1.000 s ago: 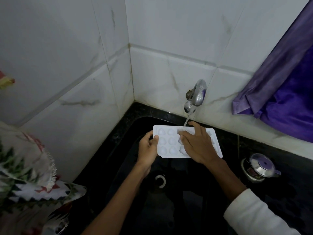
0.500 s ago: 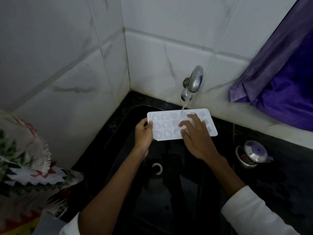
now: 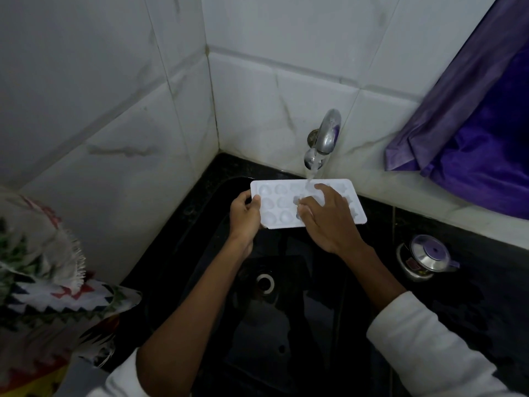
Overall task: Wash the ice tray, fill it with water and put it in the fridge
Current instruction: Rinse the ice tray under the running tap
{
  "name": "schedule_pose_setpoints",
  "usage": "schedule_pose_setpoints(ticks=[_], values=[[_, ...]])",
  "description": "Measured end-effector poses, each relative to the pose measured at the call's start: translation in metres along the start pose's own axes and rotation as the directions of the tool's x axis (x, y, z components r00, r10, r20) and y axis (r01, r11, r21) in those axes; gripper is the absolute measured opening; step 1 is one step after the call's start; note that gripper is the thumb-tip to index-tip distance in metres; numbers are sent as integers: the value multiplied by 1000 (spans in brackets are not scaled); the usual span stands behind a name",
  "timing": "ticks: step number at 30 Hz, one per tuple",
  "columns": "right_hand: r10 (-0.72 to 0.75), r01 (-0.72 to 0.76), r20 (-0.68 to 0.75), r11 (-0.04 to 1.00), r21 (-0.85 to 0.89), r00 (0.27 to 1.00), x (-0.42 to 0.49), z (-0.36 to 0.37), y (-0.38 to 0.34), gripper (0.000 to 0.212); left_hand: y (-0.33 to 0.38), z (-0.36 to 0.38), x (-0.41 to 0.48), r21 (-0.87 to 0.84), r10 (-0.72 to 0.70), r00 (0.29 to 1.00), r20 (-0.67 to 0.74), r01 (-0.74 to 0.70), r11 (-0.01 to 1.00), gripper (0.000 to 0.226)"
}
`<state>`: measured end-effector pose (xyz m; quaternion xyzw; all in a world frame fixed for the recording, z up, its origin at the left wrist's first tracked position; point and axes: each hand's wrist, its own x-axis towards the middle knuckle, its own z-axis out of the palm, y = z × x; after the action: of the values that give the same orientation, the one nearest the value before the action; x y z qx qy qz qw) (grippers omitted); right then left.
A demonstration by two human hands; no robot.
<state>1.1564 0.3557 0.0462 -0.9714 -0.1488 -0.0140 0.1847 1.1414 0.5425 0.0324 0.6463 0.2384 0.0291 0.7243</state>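
A white plastic ice tray (image 3: 276, 204) with rounded cells is held level over the black sink (image 3: 286, 325), under the wall tap (image 3: 326, 138). A thin stream of water (image 3: 310, 176) runs from the tap onto the tray's far edge. My left hand (image 3: 244, 216) grips the tray's left end, thumb on top. My right hand (image 3: 329, 219) lies over the tray's middle and right part, its fingertips pressing into the cells. The cells under that hand are hidden.
White marbled tiles form the corner behind the sink. A purple cloth (image 3: 472, 133) hangs at the upper right. A small steel lidded pot (image 3: 423, 256) stands on the black counter to the right. Patterned fabric (image 3: 43, 282) lies at the left. The sink drain (image 3: 264, 282) is below the tray.
My right hand's fingers have shifted across the tray's cells. The tray stays under the running tap, and the camera view has moved slightly.
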Motion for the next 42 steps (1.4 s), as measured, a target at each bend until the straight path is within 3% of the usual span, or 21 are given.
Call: schedule_pose_setpoints(ticks=[4, 16, 23, 28, 33, 39, 42], values=[[8, -8, 25, 1000, 22, 1000, -1, 3, -2, 33, -3, -1, -2, 20, 10, 1000, -1, -10, 1000, 27], [-20, 19, -26, 999, -33, 999, -6, 12, -3, 67, -10, -6, -3, -13, 0, 1000, 9, 0, 1000, 27], [41, -42, 23, 998, 49, 999, -6, 11, -7, 75, -7, -6, -4, -31, 13, 1000, 17, -12, 999, 25], [-18, 18, -1, 997, 77, 1000, -8, 7, -2, 90, -5, -6, 1, -26, 3, 1000, -12, -4, 1000, 28], [-57, 80, -159, 986, 145, 986, -12, 5, -1, 70, 3, -4, 9, -37, -8, 999, -34, 6, 999, 29], [-128, 129, -118, 992, -1, 985, -10, 13, 5, 73, 7, 2, 12, -49, -32, 999, -40, 30, 998, 29], [-96, 95, -106, 995, -13, 990, -7, 15, 5, 78, 6, 4, 12, -40, -25, 999, -31, 24, 999, 29]])
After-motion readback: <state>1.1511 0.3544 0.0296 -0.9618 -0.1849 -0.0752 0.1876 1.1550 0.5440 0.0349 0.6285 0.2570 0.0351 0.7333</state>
